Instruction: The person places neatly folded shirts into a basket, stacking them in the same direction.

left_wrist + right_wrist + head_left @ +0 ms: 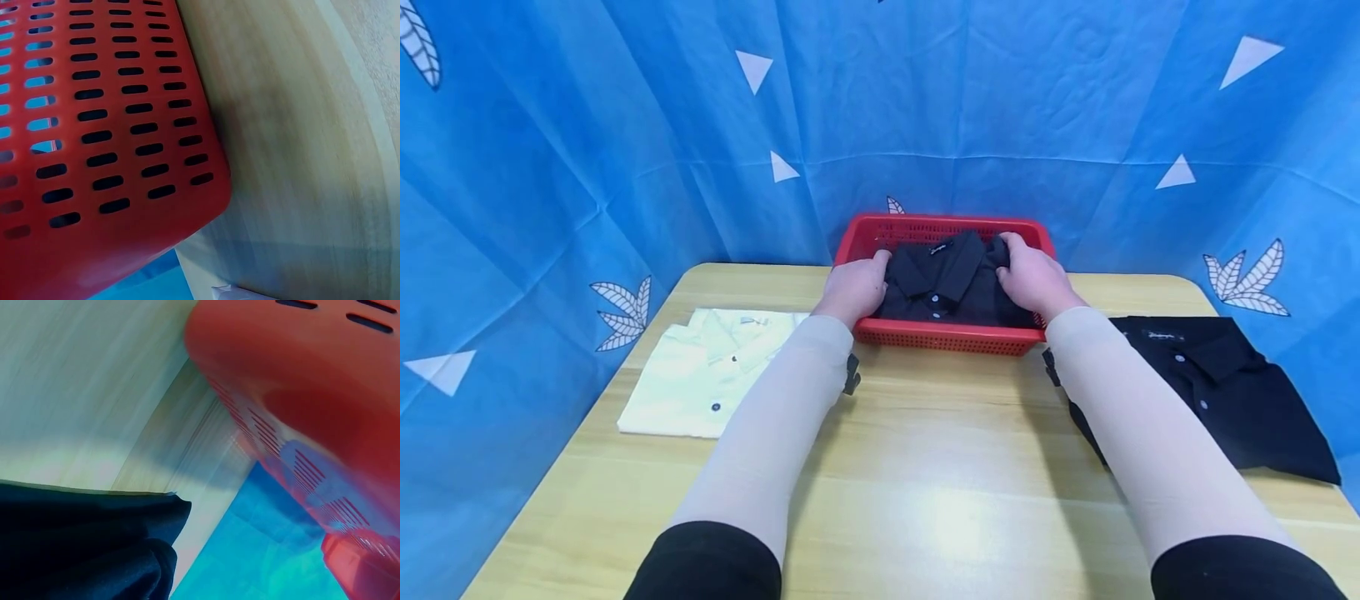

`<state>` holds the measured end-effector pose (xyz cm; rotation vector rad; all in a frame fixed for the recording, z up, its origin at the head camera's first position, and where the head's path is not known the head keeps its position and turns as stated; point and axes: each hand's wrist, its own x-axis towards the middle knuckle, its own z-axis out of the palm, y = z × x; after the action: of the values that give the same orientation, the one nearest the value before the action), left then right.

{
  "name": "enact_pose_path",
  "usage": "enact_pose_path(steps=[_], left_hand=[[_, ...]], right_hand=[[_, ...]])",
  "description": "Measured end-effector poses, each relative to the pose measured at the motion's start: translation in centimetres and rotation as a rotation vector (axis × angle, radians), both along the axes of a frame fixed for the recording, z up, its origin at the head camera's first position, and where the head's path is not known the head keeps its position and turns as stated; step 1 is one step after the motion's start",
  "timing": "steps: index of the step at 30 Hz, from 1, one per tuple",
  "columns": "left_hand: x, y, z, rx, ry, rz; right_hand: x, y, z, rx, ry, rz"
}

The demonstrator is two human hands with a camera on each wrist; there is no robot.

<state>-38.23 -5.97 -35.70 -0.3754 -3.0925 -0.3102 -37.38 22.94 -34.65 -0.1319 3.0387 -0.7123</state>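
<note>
A folded black shirt [951, 275], collar and buttons facing up, lies in the red plastic basket [951, 333] at the far side of the table. My left hand [856, 287] grips the shirt's left edge, and my right hand [1033, 271] holds its right edge near the collar. Both thumbs show on top, while the other fingers are mostly hidden by the cloth and basket. In the left wrist view the slotted basket wall [119, 125] fills the left half. The right wrist view catches the rounded basket corner [281, 369], with neither hand's fingers plainly visible.
On the left of the table [925, 467] lies a folded white shirt [700, 383], partly behind my left forearm. Another folded black shirt [1240, 408] lies at the right, partly covered by my right forearm. A blue patterned curtain [880, 100] hangs close behind the basket.
</note>
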Motion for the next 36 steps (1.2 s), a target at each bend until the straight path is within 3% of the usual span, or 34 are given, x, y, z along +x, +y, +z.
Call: enact_pose_path(steps=[6,12,25,36], left_hand=[[-0.2,0.2,-0.2,-0.077,0.032,-0.018],[-0.3,0.4,-0.3,-0.096,0.057,-0.019],[-0.5,0.8,-0.5,-0.101,0.050,0.001],[-0.5,0.3,-0.3,-0.073,0.064,-0.009]], right_hand=[[0.0,-0.1,-0.2,0.067,0.018,0.019],[-0.1,-0.3,-0.5,0.140,0.027,0.027],[0.0,0.1,-1.0,0.138,0.017,0.002],[-0.2,-0.2,-0.9,0.106,0.132,0.036]])
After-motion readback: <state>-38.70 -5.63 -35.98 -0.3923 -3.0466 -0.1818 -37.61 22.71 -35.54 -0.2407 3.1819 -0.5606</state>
